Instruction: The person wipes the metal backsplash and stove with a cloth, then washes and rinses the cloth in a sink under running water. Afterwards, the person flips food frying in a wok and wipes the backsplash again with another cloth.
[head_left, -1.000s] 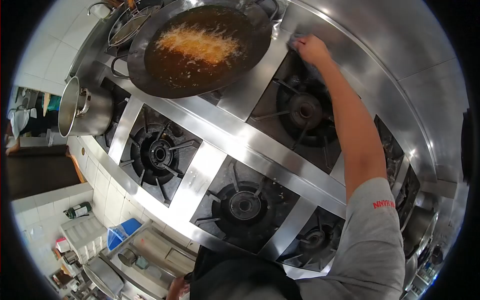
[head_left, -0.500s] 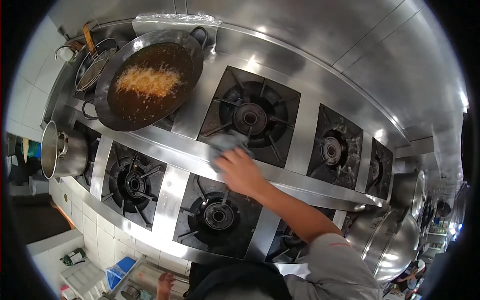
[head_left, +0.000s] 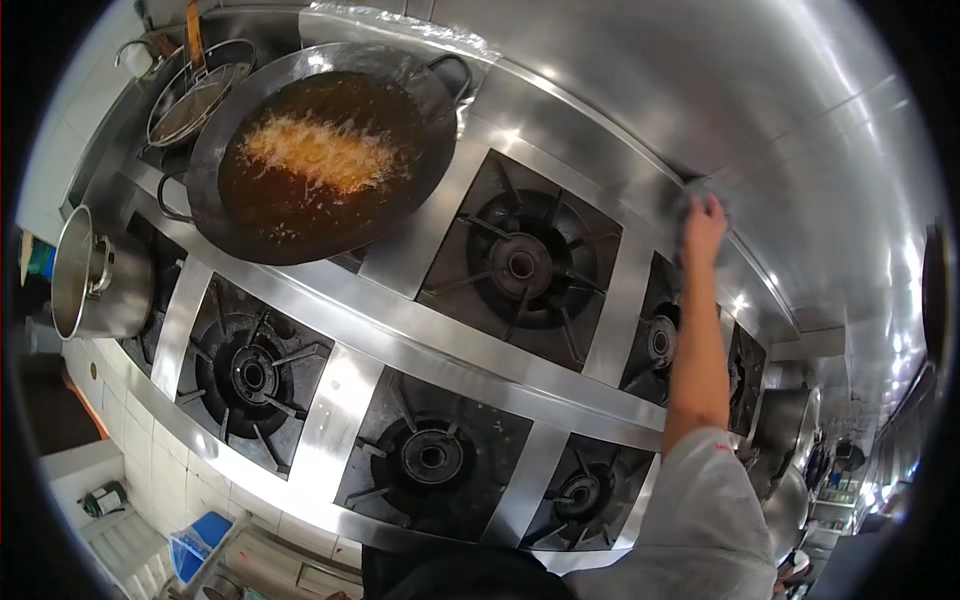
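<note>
My right hand (head_left: 704, 226) is stretched far forward to the back ledge of the steel stove (head_left: 560, 120), at the foot of the steel back wall. Its fingers are closed on a dark grey cloth (head_left: 686, 232), mostly hidden behind the hand. Only a sliver of my left hand (head_left: 338, 596) shows at the bottom edge, and its fingers cannot be made out. Food bubbles in brown oil (head_left: 320, 155) inside a large two-handled wok (head_left: 215, 150) at the back left. A bare burner (head_left: 521, 264) lies between the wok and my right arm.
Front burners (head_left: 433, 457) line the near side. A steel pot (head_left: 125, 285) stands at the left edge and strainers (head_left: 190, 105) lie behind it. Large metal pots (head_left: 785, 420) are at the right. A blue container (head_left: 200, 545) sits low at the left. Part of another person shows at the lower right.
My right hand has moved with the cloth from the middle rail to the back ledge at the right. My left hand has dropped almost out of view. The camera view has shifted.
</note>
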